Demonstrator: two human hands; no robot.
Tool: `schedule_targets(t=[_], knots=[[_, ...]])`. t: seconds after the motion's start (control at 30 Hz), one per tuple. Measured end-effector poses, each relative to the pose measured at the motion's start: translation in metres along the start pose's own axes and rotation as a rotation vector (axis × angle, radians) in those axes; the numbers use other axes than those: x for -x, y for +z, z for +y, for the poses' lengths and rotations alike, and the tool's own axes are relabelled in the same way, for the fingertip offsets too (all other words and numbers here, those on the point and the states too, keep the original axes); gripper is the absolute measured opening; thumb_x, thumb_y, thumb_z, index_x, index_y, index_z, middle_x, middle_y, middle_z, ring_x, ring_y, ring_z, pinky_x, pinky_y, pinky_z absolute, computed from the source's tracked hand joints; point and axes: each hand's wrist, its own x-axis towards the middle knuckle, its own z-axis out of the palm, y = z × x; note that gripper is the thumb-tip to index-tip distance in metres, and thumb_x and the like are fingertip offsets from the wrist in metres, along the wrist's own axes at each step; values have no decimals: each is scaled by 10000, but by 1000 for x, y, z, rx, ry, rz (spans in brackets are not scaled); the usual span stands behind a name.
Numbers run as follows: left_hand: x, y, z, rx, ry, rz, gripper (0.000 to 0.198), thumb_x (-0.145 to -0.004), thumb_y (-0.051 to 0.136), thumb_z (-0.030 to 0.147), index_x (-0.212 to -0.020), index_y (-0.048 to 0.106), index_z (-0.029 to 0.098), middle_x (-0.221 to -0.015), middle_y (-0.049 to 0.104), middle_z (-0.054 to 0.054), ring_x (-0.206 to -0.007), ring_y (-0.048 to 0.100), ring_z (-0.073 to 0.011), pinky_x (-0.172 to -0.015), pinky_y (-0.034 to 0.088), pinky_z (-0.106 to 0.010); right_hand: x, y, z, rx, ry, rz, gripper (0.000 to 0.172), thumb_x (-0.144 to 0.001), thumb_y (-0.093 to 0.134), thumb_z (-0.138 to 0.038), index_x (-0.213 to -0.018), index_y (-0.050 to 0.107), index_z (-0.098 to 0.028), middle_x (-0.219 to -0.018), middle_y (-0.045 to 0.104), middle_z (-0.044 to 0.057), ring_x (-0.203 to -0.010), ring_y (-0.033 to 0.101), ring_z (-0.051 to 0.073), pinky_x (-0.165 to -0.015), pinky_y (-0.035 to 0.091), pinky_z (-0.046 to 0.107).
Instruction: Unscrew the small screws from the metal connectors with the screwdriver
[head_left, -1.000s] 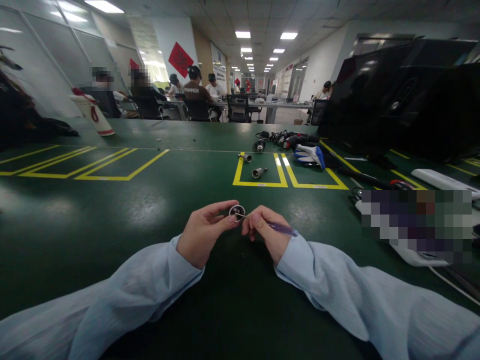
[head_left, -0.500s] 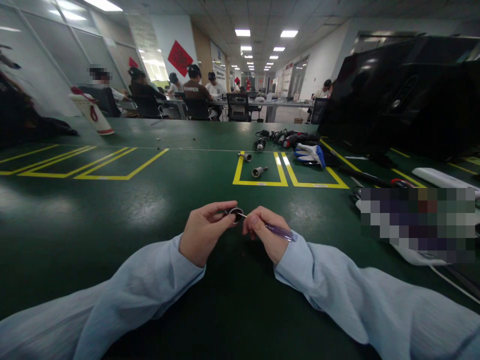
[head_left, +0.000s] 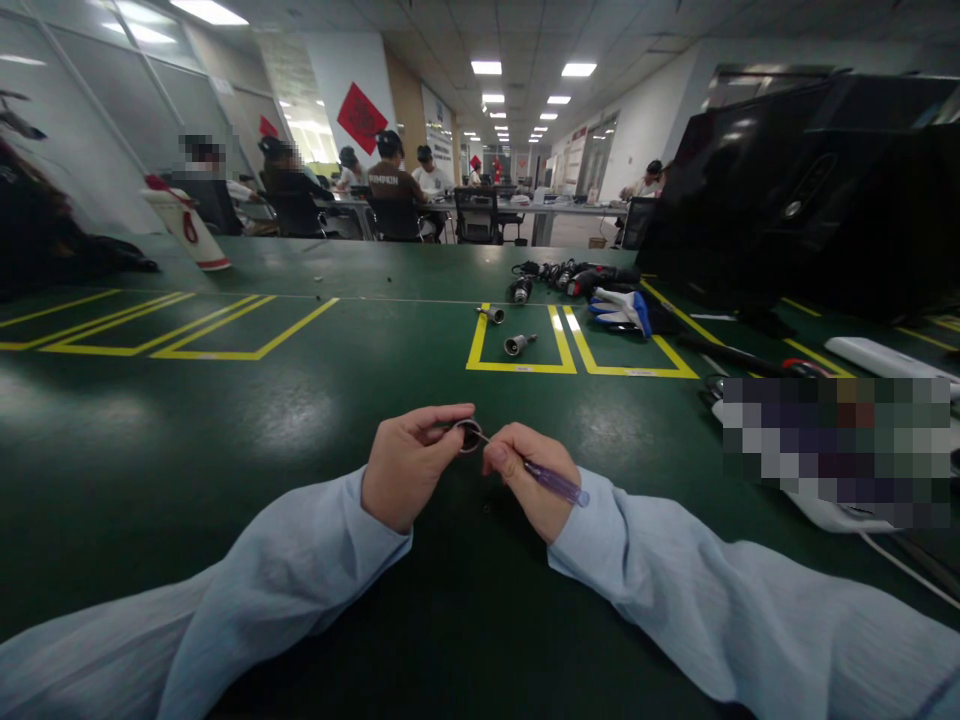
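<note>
Between its thumb and fingers, my left hand grips a round hollow metal part, its open end turned toward my right hand. My right hand is closed around a screwdriver with a see-through purple handle. The thin shaft points left, and its tip is at or inside the metal part's opening; exactly where it touches is hidden. A tiny dark ring-like piece lies on the green table below my hands. Two similar metal parts with thin stems, one nearer and one farther, lie inside a yellow taped box.
Beyond the taped boxes lie a blue-and-white glove and a heap of dark corded tools. A white cup stands at the far left. A large black case or screen rises at the right. Several people sit at tables behind.
The screwdriver's handle end has swung slightly down and its shaft sits at a new angle. The round metal part has turned a little and shifted slightly left.
</note>
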Motion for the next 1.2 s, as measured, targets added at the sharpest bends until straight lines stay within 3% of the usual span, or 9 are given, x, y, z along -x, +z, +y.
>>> schedule_targets(t=[0.87,1.03,1.2], knots=[[1,2,-2,-6,-5,-32,225,-639,600,135,-845,675,88,-799,701,-66,-685,654,-162,-617,560,-246,2,-1,0,49,-35,-3,265,-853,426,-268,-629,529,-172,-597,500,-18,-580,473,88,-556,355,210],[-8,-3,-11,69,-49,-25,230,-624,627,160,-837,661,81,-756,681,-61,-674,641,-162,-638,557,-281,4,-7,1,-226,201,-11,397,-851,402,-353,-504,464,-171,-459,460,-30,-450,443,75,-477,343,208],[-16,-6,-18,181,-112,3,262,-600,647,134,-857,640,81,-795,668,-64,-743,633,-164,-698,545,-280,1,-4,5,-493,523,-135,477,-767,448,-460,-382,347,-198,-273,300,-74,-238,248,46,-301,164,212]])
